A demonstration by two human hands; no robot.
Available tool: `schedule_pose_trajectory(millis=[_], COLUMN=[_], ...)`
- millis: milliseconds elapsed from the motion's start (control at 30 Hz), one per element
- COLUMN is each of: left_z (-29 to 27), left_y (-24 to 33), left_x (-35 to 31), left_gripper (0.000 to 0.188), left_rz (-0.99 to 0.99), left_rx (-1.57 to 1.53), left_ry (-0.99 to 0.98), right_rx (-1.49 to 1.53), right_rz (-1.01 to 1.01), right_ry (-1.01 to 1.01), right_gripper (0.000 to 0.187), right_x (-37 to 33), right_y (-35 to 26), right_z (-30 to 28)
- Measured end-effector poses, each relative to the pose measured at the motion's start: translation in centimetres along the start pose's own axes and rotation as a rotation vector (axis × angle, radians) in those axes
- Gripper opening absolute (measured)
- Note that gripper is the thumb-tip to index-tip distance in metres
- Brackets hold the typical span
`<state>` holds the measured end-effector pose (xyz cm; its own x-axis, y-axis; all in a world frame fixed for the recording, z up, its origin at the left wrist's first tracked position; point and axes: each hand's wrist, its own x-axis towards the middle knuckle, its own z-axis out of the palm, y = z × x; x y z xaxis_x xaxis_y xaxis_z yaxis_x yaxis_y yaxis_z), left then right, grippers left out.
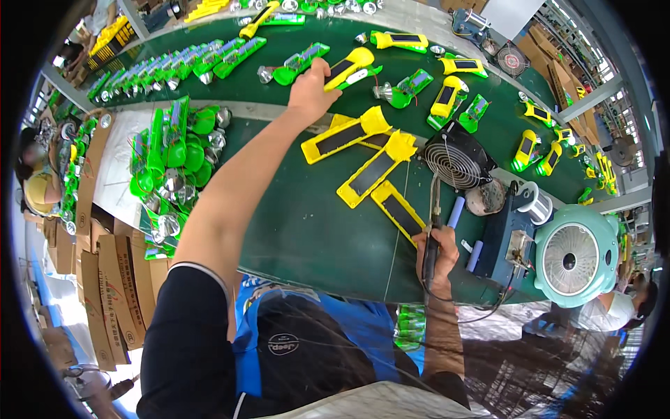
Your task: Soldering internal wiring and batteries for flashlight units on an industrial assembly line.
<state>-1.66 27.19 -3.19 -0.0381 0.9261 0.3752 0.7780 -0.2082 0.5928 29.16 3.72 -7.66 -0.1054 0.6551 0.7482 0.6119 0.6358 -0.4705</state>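
Observation:
My left hand [310, 94] reaches out over the green conveyor belt, its fingers closed around the near end of a yellow-and-green solar flashlight [359, 57]. In my right hand [447, 255], at the near side of the bench, is a soldering iron [430, 260], its dark handle upright and its metal end pointing away from me. Beside that hand lies a yellow housing [399, 213] with a dark panel. Another yellow housing [373, 174] lies behind it, and a further one [342, 140] overlaps a piece beneath. An opened green flashlight half [296, 66] rests left of my left hand.
A black fan [453, 160] stands behind the soldering iron. Blue cylindrical cells [456, 211], a blue box-shaped device [497, 241], a solder spool [536, 202] and a mint-green fan [571, 258] are on the right. Green flashlight parts [174, 150] pile up on the left. Several flashlights [447, 98] line the belt.

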Motion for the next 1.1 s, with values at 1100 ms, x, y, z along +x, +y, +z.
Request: schedule_pose_trajectory(millis=[1100], left_z=[-6.6], left_y=[7.6], left_x=[-17.9], left_gripper=[0.023], left_rz=[0.755], left_rx=[-0.094], left_ry=[-0.119], right_rx=[0.222], right_rz=[0.031], right_ry=[-0.13], right_gripper=[0.043], right_x=[4.3], right_y=[-2.3], right_z=[1.1])
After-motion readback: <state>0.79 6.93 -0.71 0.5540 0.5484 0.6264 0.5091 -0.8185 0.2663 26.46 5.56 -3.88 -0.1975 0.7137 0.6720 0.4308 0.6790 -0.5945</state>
